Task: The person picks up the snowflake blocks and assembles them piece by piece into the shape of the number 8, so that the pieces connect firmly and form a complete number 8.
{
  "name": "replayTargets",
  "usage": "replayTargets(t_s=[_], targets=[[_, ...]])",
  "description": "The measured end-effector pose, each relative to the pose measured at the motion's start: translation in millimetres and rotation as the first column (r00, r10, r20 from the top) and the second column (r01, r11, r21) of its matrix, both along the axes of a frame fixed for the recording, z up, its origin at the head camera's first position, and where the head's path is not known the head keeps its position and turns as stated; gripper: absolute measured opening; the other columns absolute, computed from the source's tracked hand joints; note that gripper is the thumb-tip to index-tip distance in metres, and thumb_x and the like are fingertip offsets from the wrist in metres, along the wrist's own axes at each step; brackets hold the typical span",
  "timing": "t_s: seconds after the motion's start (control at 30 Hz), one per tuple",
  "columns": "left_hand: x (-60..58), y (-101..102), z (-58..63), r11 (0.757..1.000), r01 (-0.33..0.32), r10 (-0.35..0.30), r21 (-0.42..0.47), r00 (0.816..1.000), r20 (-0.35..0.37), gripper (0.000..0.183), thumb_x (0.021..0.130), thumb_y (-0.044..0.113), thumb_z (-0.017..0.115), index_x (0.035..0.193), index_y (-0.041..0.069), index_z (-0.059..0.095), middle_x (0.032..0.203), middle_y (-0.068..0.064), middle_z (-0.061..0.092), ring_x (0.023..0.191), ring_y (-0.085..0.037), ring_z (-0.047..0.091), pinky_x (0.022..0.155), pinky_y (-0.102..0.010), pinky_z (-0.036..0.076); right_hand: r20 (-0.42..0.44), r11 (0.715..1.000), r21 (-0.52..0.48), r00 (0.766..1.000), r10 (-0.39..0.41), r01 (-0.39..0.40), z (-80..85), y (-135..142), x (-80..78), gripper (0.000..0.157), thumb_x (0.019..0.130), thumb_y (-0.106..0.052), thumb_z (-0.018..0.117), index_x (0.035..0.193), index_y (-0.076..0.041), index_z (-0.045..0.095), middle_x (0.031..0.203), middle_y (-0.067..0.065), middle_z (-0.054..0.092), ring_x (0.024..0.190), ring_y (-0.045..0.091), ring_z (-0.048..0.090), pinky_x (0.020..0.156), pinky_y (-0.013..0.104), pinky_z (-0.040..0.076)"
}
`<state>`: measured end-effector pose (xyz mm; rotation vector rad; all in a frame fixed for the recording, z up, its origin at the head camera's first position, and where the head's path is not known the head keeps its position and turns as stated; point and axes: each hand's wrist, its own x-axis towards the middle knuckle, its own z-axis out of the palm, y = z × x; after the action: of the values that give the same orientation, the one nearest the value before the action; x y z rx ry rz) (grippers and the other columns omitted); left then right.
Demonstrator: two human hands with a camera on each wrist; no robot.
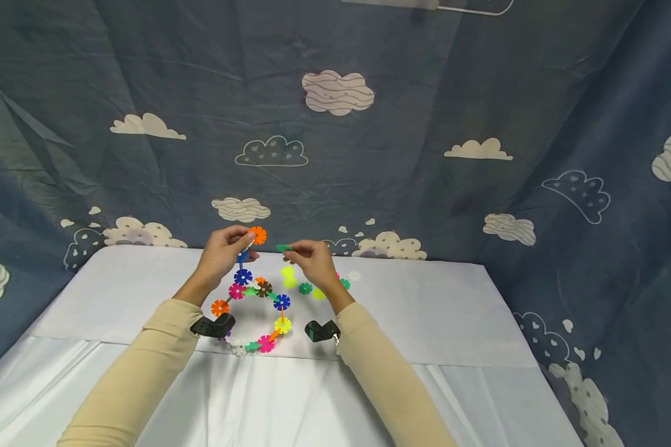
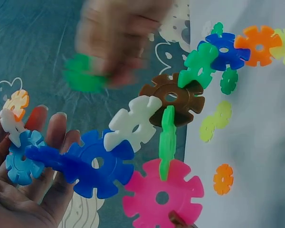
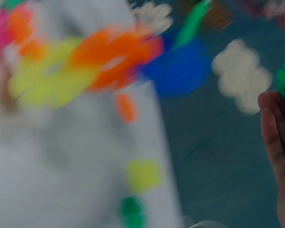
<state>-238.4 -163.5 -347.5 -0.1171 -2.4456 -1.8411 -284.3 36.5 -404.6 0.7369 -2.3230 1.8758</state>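
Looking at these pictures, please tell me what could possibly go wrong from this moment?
The green disc is only pinched in the right hand's fingertips, so it might slip and drop.
The left hand holds the disc chain at its orange-tipped end; pulling could separate the slotted joints.
Yellow discs lie on the white cloth apart from the chain; a passing arm may knock them away.
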Motion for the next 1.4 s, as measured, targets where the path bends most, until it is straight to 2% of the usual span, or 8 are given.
replayTargets(t_s=[0.1,0.2,0.47,0.7,0.77,1.03,1.23,1.4], targets=[[-0.7,0,0.2,1.0,-0.004,0.004,-0.011,1.0,-0.008,0.036,0.101,0.024,0.051,0.118,-0.007,0.057,0.099,-0.014,0.068,0.073,-0.018,0.07,0.091,-0.044,0.052,-0.181,1.0,-0.014,0.983,-0.008,0.005,20.6,-2,2.6,0.015,0.09,-0.001,0.065,0.101,0.006,0.072,0.096,0.019,0.071,0.087,0.031,0.07,0.075,0.029,0.058],[-2.4,1,1.2,1.0,0.002,-0.002,-0.003,1.0,-0.011,0.036,0.101,0.025,0.051,0.118,-0.006,0.057,0.101,-0.016,0.069,0.073,-0.019,0.07,0.091,-0.046,0.051,-0.297,0.999,0.002,0.954,-0.034,0.036,33.0,-4,3.6,0.014,0.088,0.002,0.066,0.101,0.005,0.073,0.097,0.017,0.071,0.087,0.026,0.071,0.073,0.023,0.057],[-1.4,2,5.6,1.0,0.016,-0.016,0.02,1.0,-0.003,0.037,0.101,0.025,0.051,0.118,-0.007,0.058,0.1,-0.013,0.07,0.069,-0.013,0.069,0.081,-0.033,0.056,-0.405,0.996,0.037,0.913,-0.059,0.08,37.0,-10,0.1,0.013,0.087,0.003,0.068,0.098,0.003,0.075,0.096,0.014,0.073,0.085,0.024,0.07,0.071,0.019,0.054],[-0.5,1,6.4,1.0,0.0,0.0,0.021,1.0,-0.015,0.037,0.101,0.024,0.052,0.118,-0.008,0.058,0.1,-0.015,0.07,0.07,-0.017,0.07,0.074,-0.026,0.057,-0.56,0.984,0.112,0.827,-0.05,0.135,41.0,-10,2.0,0.013,0.088,0.005,0.065,0.095,0.001,0.076,0.094,0.012,0.073,0.083,0.022,0.07,0.071,0.019,0.053],[-0.5,2,6.5,1.0,-0.003,0.003,0.03,1.0,-0.016,0.036,0.101,0.024,0.052,0.118,-0.008,0.059,0.099,-0.014,0.07,0.07,-0.019,0.07,0.072,-0.026,0.057,-0.565,0.988,0.097,0.824,-0.048,0.124,40.6,-10,1.5,0.014,0.088,0.006,0.064,0.095,0.001,0.075,0.095,0.013,0.073,0.085,0.023,0.07,0.072,0.02,0.053],[0.5,2,3.1,0.999,-0.001,0.001,0.04,1.0,-0.004,0.036,0.101,0.024,0.052,0.118,-0.007,0.059,0.095,-0.009,0.071,0.069,-0.016,0.069,0.074,-0.029,0.058,-0.519,0.997,0.037,0.854,-0.036,0.065,36.5,-10,0.5,0.013,0.086,0.007,0.067,0.093,0.003,0.075,0.095,0.015,0.073,0.087,0.026,0.07,0.074,0.02,0.055],[3.4,2,2.1,0.999,0.004,-0.004,0.038,1.0,-0.002,0.037,0.1,0.025,0.052,0.118,-0.007,0.059,0.094,-0.008,0.071,0.071,-0.02,0.07,0.075,-0.026,0.057,-0.539,0.996,0.05,0.842,-0.036,0.075,36.2,-12,2.9,0.013,0.086,0.007,0.067,0.093,0.002,0.076,0.093,0.014,0.073,0.083,0.024,0.07,0.067,0.019,0.053],[5.2,4,0.9,0.999,0.018,-0.018,0.05,1.0,-0.008,0.035,0.1,0.023,0.053,0.117,-0.008,0.06,0.089,-0.004,0.069,0.069,-0.018,0.07,0.071,-0.025,0.057,-0.545,0.996,0.053,0.838,-0.026,0.066,35.4,-12,3.8,0.013,0.084,0.008,0.068,0.092,0.002,0.076,0.093,0.014,0.073,0.085,0.025,0.071,0.071,0.019,0.054]])
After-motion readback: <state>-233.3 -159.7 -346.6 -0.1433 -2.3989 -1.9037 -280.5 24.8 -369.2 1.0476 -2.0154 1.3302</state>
